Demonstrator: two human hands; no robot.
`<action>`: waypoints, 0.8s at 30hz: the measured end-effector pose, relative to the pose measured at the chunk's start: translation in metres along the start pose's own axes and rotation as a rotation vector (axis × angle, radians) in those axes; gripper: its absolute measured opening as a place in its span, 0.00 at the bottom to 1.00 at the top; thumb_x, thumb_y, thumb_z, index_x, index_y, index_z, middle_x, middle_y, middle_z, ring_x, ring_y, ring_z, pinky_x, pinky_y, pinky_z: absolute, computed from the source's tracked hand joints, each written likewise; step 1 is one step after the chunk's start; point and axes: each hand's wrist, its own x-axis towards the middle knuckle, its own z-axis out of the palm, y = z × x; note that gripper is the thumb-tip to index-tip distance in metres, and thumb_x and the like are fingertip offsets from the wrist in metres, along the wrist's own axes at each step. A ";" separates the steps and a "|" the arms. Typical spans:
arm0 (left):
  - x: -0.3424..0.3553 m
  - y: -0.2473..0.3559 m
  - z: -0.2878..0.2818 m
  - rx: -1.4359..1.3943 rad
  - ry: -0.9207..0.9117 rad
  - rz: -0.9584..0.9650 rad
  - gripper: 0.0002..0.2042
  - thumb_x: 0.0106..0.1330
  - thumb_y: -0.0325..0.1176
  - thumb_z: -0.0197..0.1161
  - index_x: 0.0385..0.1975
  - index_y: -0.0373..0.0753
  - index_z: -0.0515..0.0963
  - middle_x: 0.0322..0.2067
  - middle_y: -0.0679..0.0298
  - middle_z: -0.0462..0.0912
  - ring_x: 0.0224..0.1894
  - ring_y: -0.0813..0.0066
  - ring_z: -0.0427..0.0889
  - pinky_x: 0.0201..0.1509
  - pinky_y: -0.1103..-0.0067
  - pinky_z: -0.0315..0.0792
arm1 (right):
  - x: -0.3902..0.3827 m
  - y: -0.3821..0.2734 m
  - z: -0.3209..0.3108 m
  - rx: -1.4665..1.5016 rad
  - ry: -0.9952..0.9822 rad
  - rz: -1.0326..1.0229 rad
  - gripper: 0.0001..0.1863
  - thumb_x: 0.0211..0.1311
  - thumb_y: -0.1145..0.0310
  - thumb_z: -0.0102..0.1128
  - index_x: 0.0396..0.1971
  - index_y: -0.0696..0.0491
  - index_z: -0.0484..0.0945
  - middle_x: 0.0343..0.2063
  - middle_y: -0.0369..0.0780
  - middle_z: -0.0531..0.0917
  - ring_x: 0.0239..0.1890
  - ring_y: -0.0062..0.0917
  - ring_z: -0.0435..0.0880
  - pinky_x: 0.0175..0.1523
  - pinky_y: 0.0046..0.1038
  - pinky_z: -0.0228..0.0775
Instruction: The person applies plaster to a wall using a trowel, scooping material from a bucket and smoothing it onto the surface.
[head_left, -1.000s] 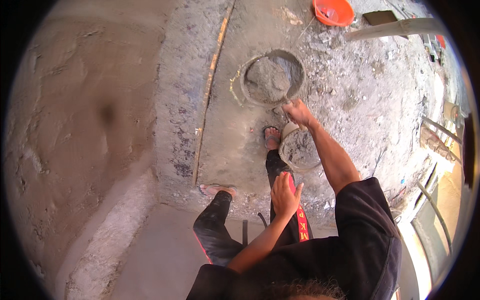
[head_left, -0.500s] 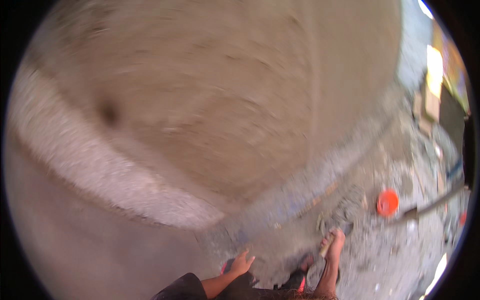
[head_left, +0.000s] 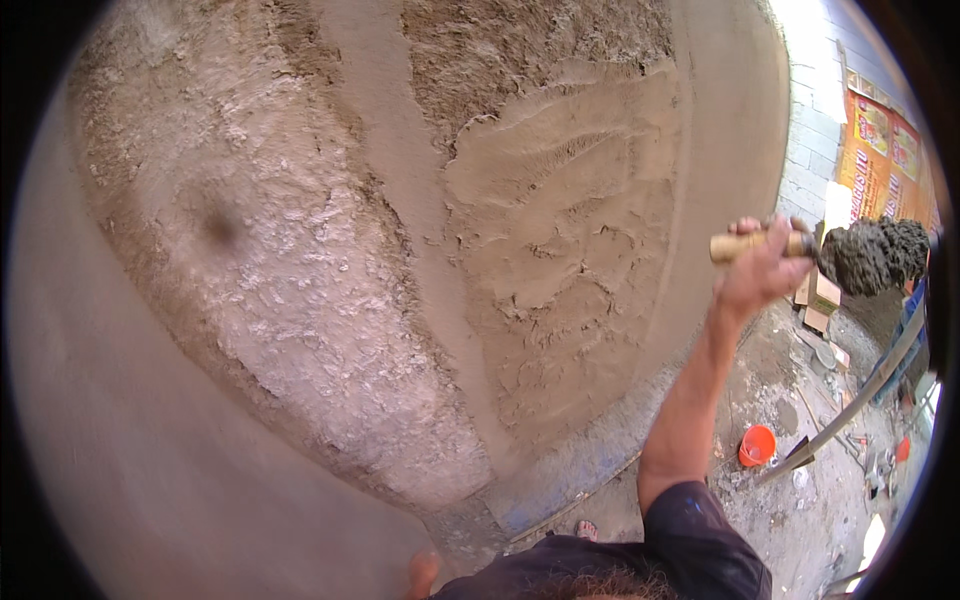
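Note:
My right hand (head_left: 757,272) is raised at the right, closed around the wooden handle (head_left: 732,246) of a trowel. A thick lump of wet grey mortar (head_left: 874,256) covers the trowel's blade, which cannot be seen beneath it. In front of me the wall (head_left: 565,210) carries fresh mortar, ridged and uneven, between smoother vertical bands. Further left is a rough, pale strip of wall (head_left: 310,320). Low in the picture, near the wall's foot, only a small blurred part of my left hand (head_left: 423,573) shows; its fingers cannot be made out.
An orange bucket (head_left: 757,445) stands on the littered floor at the right, next to a long-handled tool (head_left: 850,410). Behind it lie pale blocks (head_left: 822,297) and scattered tools. An orange banner (head_left: 880,165) hangs at the far right. A bare foot (head_left: 587,529) shows below.
My right hand has risen from low near the floor to the upper right, with the mortar-loaded trowel. My left hand has dropped toward the lower edge. The view has shifted along the wall.

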 end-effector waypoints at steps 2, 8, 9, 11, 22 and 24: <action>-0.007 -0.013 0.003 0.038 0.160 -0.204 0.32 0.69 0.57 0.51 0.58 0.32 0.73 0.57 0.43 0.75 0.62 0.46 0.71 0.67 0.60 0.63 | -0.008 0.004 0.039 -0.061 0.119 -0.118 0.10 0.68 0.77 0.50 0.44 0.59 0.62 0.28 0.40 0.73 0.21 0.23 0.79 0.22 0.25 0.78; 0.006 0.013 -0.001 -0.263 0.242 -0.318 0.34 0.72 0.58 0.48 0.53 0.25 0.74 0.55 0.42 0.76 0.61 0.45 0.72 0.67 0.60 0.62 | -0.106 0.099 0.135 -0.334 -0.102 -0.365 0.08 0.67 0.67 0.51 0.30 0.54 0.67 0.22 0.40 0.73 0.17 0.27 0.71 0.21 0.31 0.65; 0.014 0.018 -0.003 -0.319 0.306 -0.281 0.33 0.72 0.56 0.48 0.53 0.25 0.74 0.54 0.42 0.77 0.60 0.46 0.73 0.66 0.60 0.63 | -0.150 0.123 0.142 -0.432 -0.320 -0.298 0.09 0.65 0.66 0.53 0.29 0.54 0.68 0.21 0.42 0.73 0.20 0.31 0.71 0.25 0.36 0.65; 0.012 0.052 -0.009 -0.516 0.366 -0.226 0.30 0.73 0.52 0.50 0.53 0.24 0.74 0.53 0.42 0.78 0.58 0.47 0.75 0.64 0.62 0.66 | -0.252 0.149 0.115 -0.598 -0.827 -0.147 0.09 0.62 0.66 0.56 0.31 0.55 0.68 0.23 0.46 0.75 0.24 0.39 0.74 0.32 0.42 0.66; -0.013 0.150 -0.186 -0.702 1.065 0.104 0.21 0.76 0.40 0.51 0.54 0.25 0.72 0.52 0.44 0.78 0.56 0.53 0.78 0.61 0.67 0.70 | -0.182 0.083 -0.088 -0.768 -1.435 0.009 0.19 0.62 0.60 0.62 0.47 0.57 0.74 0.32 0.48 0.83 0.35 0.45 0.84 0.41 0.41 0.77; -0.013 0.191 -0.225 -0.727 1.147 0.245 0.19 0.76 0.38 0.51 0.56 0.26 0.72 0.53 0.46 0.78 0.56 0.53 0.77 0.62 0.67 0.70 | -0.108 0.102 -0.058 -0.978 -1.341 -0.255 0.16 0.65 0.59 0.59 0.44 0.56 0.75 0.33 0.45 0.81 0.33 0.45 0.83 0.37 0.41 0.75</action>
